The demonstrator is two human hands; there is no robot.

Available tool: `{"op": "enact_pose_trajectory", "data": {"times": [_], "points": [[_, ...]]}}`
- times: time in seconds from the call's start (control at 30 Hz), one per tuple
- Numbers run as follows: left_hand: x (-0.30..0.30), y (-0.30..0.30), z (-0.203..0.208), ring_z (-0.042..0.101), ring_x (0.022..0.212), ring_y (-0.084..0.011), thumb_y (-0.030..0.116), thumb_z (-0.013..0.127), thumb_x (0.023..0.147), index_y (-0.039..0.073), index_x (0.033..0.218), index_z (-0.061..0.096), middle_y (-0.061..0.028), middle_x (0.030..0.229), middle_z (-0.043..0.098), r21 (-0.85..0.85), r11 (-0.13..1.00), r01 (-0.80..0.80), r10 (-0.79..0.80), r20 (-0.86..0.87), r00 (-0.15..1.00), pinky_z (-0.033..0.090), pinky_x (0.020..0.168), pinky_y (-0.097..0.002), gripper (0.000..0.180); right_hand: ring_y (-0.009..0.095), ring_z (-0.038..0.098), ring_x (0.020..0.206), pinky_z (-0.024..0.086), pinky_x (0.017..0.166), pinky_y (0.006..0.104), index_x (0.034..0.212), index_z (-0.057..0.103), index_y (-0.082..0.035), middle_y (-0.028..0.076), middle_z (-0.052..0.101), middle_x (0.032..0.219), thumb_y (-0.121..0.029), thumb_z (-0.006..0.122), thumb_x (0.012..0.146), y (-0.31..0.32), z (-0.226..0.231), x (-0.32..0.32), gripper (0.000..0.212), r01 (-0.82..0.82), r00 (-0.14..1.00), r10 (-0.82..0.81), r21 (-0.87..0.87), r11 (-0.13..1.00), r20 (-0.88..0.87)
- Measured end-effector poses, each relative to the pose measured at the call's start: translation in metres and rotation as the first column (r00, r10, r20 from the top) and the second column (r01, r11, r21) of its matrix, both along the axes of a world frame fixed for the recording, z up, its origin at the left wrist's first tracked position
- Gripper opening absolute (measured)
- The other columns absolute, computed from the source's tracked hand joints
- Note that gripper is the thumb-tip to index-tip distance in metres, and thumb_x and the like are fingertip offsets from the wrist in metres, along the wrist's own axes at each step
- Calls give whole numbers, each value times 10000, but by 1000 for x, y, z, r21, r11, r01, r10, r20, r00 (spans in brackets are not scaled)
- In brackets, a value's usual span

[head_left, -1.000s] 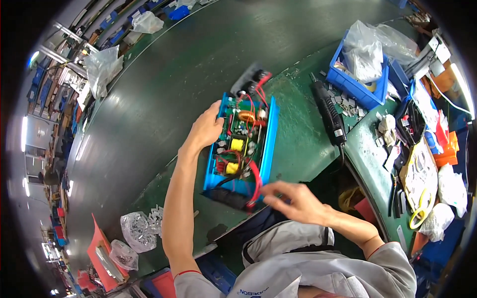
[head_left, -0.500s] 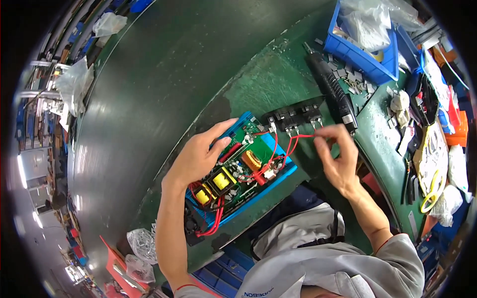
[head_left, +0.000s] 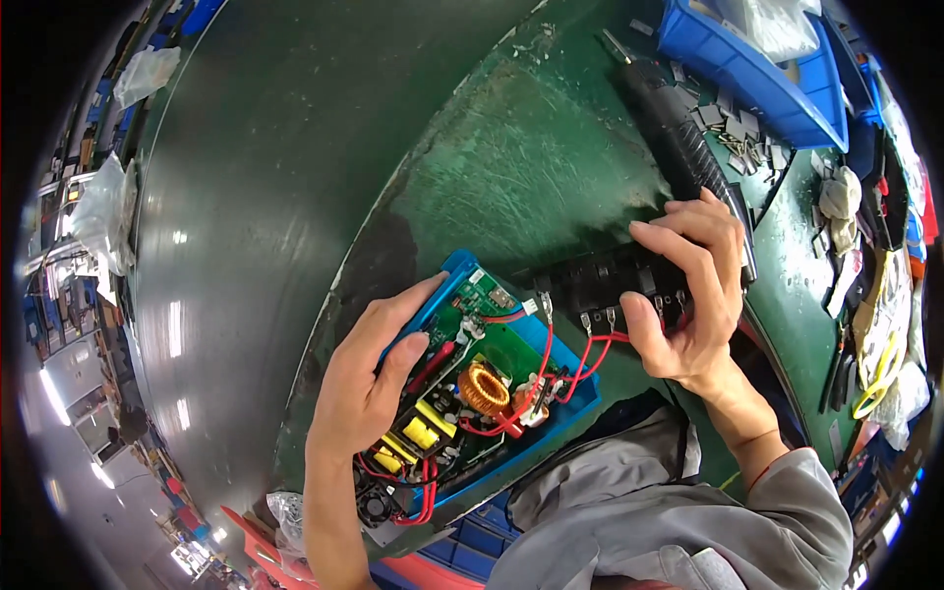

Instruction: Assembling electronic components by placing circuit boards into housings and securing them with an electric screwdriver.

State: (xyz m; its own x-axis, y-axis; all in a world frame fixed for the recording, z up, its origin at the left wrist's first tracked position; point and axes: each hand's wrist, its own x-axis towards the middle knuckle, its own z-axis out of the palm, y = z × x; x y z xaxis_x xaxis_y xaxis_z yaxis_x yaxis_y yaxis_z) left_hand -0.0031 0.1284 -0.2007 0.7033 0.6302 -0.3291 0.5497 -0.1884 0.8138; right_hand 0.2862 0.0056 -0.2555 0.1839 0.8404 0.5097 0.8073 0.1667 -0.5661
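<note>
A circuit board with a copper-wound coil and yellow transformers sits in a blue metal housing. My left hand grips the housing's left side, its thumb over the rim. At the housing's lower end is a small black fan. Right of the housing lies a black end panel with metal terminals; red wires run from the board towards it. My right hand closes round the panel's right part, thumb at the near edge and fingers over the far side, hiding that end.
A black electric screwdriver lies beyond the panel. Behind it are small metal pieces and a blue bin holding plastic bags. Yellow-handled scissors lie at the far right. The green bench has a raised edge line.
My right hand has gone from the red wires to the black panel and taken hold of its right end. My left hand stays on the housing. The whole view has shifted.
</note>
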Motion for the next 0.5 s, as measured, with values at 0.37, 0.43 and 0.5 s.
{"op": "enact_pose_trajectory", "data": {"times": [0.37, 0.43, 0.5], "points": [[4, 2, -3, 612, 1213, -295, 206, 510, 1057, -13, 1411, 568, -163, 1373, 633, -13, 1000, -11, 11, -35, 999, 439, 1065, -374, 420, 357, 607, 1101, 439, 1058, 550, 1148, 688, 9, 174, 645, 1153, -141, 717, 775, 2, -4, 3, 404, -21, 999, 23, -69, 997, 40], [3, 2, -3, 612, 1214, -294, 212, 510, 1058, -10, 1412, 569, -163, 1374, 634, -10, 1000, -13, 13, -37, 999, 439, 1066, -375, 421, 357, 607, 1103, 441, 1057, 548, 1148, 688, 10, 175, 645, 1156, -144, 719, 775, 3, -4, 3, 405, -26, 999, 28, -60, 998, 32], [2, 1, -1, 616, 1207, -297, 213, 512, 1059, -5, 1416, 567, -160, 1377, 634, 12, 1000, -15, 16, -44, 999, 441, 1065, -376, 422, 358, 608, 1105, 442, 1056, 547, 1148, 688, 11, 176, 646, 1160, -147, 720, 775, 3, -4, 2, 405, -35, 999, 36, -47, 998, 23]]}}
